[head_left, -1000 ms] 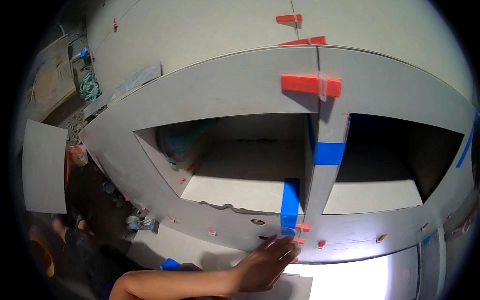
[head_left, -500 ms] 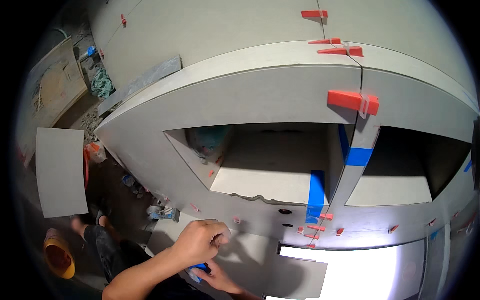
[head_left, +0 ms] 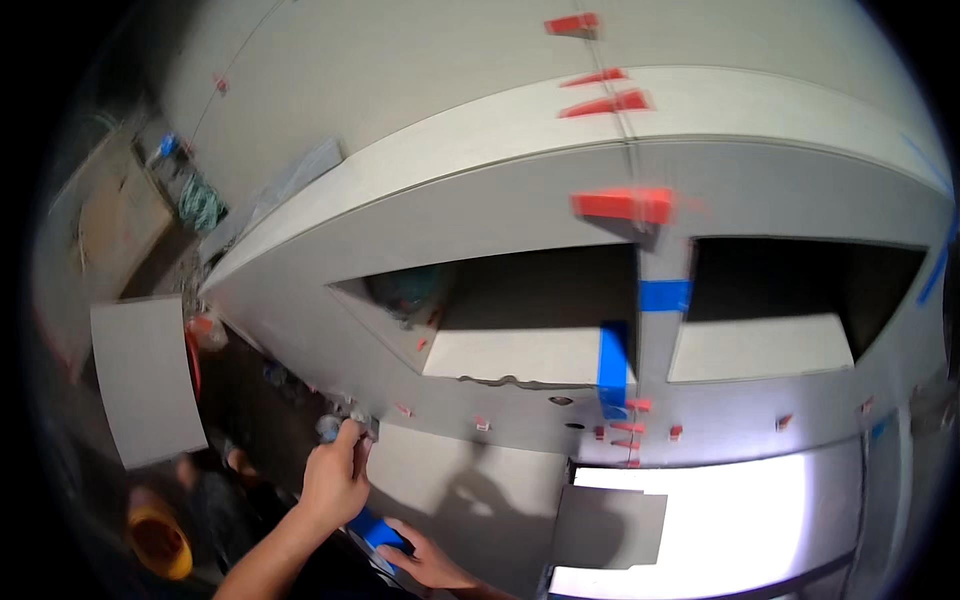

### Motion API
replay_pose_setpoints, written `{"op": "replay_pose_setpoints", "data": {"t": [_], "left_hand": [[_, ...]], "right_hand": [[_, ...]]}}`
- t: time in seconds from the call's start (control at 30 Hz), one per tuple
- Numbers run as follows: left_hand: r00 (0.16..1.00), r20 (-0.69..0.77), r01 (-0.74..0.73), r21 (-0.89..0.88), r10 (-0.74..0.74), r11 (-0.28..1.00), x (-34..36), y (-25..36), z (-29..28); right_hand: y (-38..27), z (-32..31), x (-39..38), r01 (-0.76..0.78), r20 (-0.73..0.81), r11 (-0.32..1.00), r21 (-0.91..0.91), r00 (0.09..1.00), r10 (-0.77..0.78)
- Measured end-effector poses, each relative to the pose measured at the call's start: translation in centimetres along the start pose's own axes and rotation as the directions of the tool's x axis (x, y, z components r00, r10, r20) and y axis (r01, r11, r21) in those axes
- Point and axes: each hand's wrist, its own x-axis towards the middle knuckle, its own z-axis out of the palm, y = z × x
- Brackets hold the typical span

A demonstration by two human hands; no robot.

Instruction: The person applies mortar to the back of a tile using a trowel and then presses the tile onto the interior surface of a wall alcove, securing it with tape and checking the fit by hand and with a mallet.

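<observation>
A roll of blue tape point(head_left: 378, 532) is held in my right hand point(head_left: 432, 562) at the lower middle, its fingers wrapped around it. From there a blue strip stretches up and left until it passes behind my left wrist. My left hand point(head_left: 338, 470), fingers closed, is at the strip's upper end; the tape at its fingertips is hidden. Beyond my hands stands a grey tiled front point(head_left: 480, 200) with two rectangular openings. Blue tape point(head_left: 664, 295) crosses the post between them, and another blue strip point(head_left: 613, 365) hangs over the left opening's lower edge.
Red wedges point(head_left: 625, 205) and clips line the tile joints. A loose pale tile point(head_left: 150, 380) stands at the left, with a yellow hard hat point(head_left: 160, 540) below it. A grey strip point(head_left: 285, 190) leans at the tiled corner. Bright light falls on the lower right.
My left hand has moved left and slightly down, away from the right hand. More of the blue tape shows between them. The view has shifted, so the tiled front appears further left.
</observation>
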Motion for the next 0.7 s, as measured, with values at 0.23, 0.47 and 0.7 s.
{"op": "replay_pose_setpoints", "data": {"t": [0.23, 0.47, 0.7], "left_hand": [[0.981, 0.187, -0.063, 0.081, 0.047, 0.995, 0.9, 2.3, 2.5], [0.848, 0.525, -0.252, 0.507, -0.064, 0.824, -1.2, 0.8, 3.4], [0.772, 0.592, -0.306, 0.665, -0.232, 0.682, -5.1, -1.2, 0.9]], "right_hand": [[2.3, -3.7, -4.1, 0.206, -0.320, 0.977, 0.064, 0.931, -0.175], [6.9, -8.3, -13.2, 0.245, -0.688, 0.936, 0.253, 0.725, -0.004], [11.7, -13.2, -26.7, 0.077, -0.895, 0.905, 0.419, 0.199, 0.398]]}}
